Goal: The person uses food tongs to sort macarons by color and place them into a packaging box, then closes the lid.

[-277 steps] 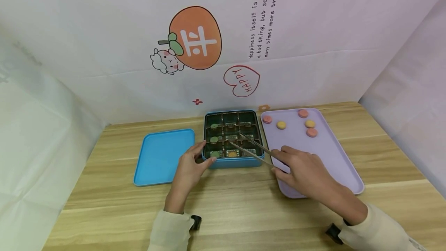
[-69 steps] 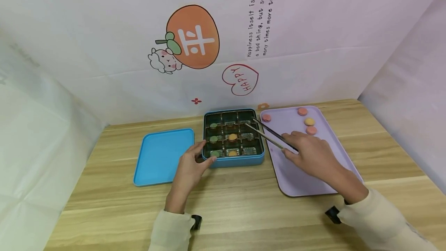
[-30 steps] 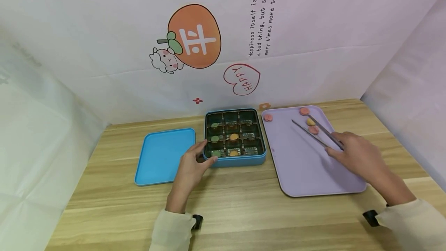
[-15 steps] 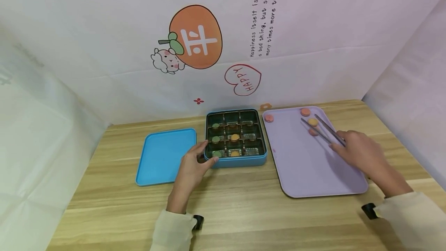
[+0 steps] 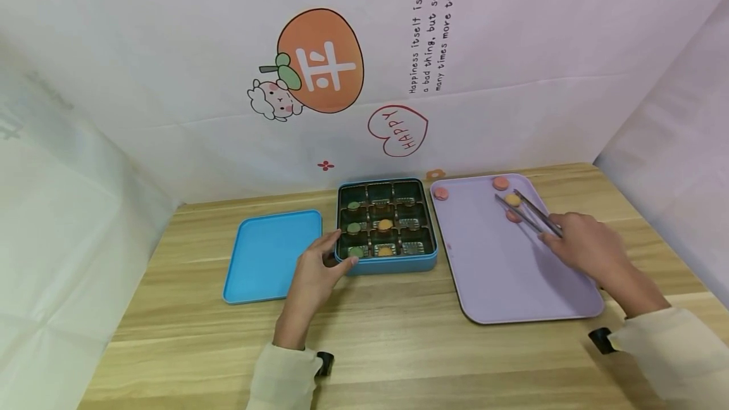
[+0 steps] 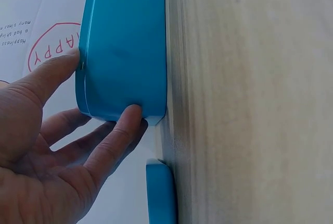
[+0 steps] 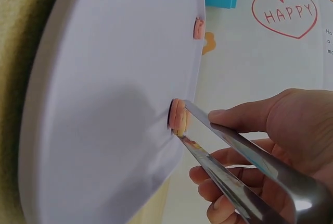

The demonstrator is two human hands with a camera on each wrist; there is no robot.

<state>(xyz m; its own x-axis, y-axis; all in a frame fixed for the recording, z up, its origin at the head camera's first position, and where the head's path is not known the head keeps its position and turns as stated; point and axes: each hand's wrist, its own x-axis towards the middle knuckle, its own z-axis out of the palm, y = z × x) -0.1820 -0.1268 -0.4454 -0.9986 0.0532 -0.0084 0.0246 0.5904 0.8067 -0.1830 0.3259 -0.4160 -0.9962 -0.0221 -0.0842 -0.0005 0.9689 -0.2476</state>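
My left hand (image 5: 313, 274) holds the near left corner of an open blue box (image 5: 393, 265), thumb and fingers on either side of the corner. The box's dark insert has compartments: green macarons (image 5: 354, 228) fill the left column, and yellow macarons (image 5: 385, 224) sit in the middle and near cells of the centre column. Over the lilac tray (image 5: 512, 283), my right hand (image 5: 586, 245) grips metal tongs (image 7: 244, 151). Their tips straddle a yellow macaron (image 5: 513, 199) at the tray's far right. A pink macaron (image 5: 514, 216) lies right against it, partly covered by a tong arm.
Two more pink macarons lie along the tray's far edge, a left macaron (image 5: 441, 193) and a right macaron (image 5: 500, 183). A blue lid (image 5: 273, 258) lies left of the box on the wooden table (image 5: 387, 347). A printed cloth (image 5: 501, 49) hangs behind.
A yellow macaron went from the tray into the box's middle compartment. The tongs swung right from the box to the tray, and their tips came round another yellow macaron. My left hand stays put.
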